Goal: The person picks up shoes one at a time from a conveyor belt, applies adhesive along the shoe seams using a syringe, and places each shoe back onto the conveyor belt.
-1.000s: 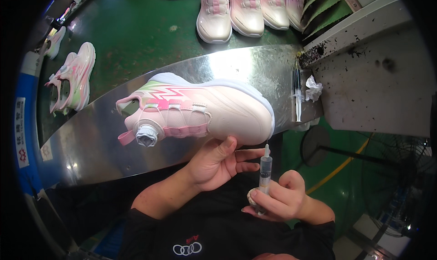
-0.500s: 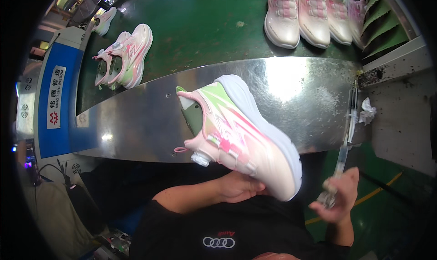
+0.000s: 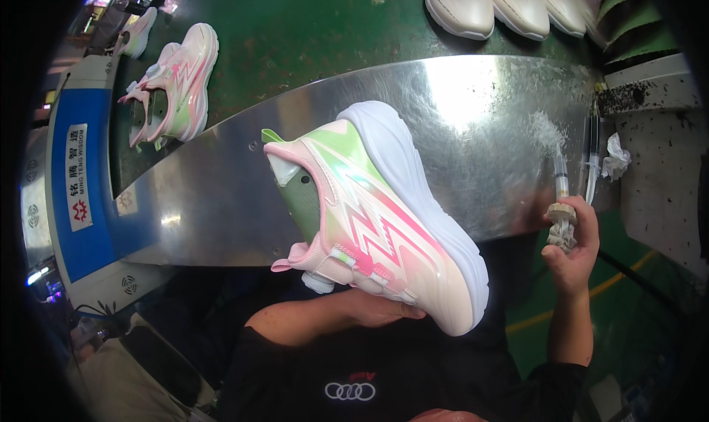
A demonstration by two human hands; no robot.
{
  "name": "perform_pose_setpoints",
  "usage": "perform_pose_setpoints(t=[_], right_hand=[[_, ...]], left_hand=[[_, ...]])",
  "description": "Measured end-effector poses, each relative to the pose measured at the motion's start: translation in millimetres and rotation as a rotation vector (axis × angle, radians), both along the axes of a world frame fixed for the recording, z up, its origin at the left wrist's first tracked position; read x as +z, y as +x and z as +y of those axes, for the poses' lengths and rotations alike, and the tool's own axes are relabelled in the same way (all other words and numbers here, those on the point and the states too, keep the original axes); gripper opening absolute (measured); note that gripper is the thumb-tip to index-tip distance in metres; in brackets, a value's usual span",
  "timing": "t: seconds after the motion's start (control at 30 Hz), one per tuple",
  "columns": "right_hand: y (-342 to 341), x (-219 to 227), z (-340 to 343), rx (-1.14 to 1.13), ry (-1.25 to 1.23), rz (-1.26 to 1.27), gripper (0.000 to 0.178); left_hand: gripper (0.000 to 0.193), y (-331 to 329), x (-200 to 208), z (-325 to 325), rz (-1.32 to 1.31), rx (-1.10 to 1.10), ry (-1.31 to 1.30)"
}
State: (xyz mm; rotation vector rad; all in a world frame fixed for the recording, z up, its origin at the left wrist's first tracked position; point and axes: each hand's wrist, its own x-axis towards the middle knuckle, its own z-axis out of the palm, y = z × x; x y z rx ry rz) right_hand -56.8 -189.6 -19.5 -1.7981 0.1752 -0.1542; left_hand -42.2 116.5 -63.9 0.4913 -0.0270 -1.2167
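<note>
A pink, white and green sneaker (image 3: 384,237) with a dial fastener and a thick white sole is held up over the front edge of the steel plate. My left hand (image 3: 380,309) grips it from below, its fingers mostly hidden behind the shoe. A last shows inside the shoe's opening. To the right, my right hand (image 3: 576,248) is closed round a syringe (image 3: 561,182), whose narrow tip points away from me over a whitish smear on the plate. Some crumpled whitish material is wrapped about the syringe's near end.
The curved steel plate (image 3: 214,178) borders a green conveyor belt (image 3: 310,45). A pair of similar sneakers (image 3: 181,82) stands at the left, several more (image 3: 461,8) at the far right. A second syringe (image 3: 593,152) and crumpled paper (image 3: 615,157) lie beside the machine's grey side.
My right hand has come up and away from me with the syringe, over the plate's right part. The sneaker has turned slightly, showing more of its side. The whole view has shifted.
</note>
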Motion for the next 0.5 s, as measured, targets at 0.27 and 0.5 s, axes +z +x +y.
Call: perform_pose_setpoints(t=[0.27,0.5], right_hand=[[7,-3,-1,-0.056,0.048,0.055,0.063],[12,6,-14,-0.034,-0.045,0.064,0.059]], left_hand=[[0.035,9,4,8,-0.290,-0.314,0.290],[0.035,7,-3,5,-0.185,-0.114,0.173]])
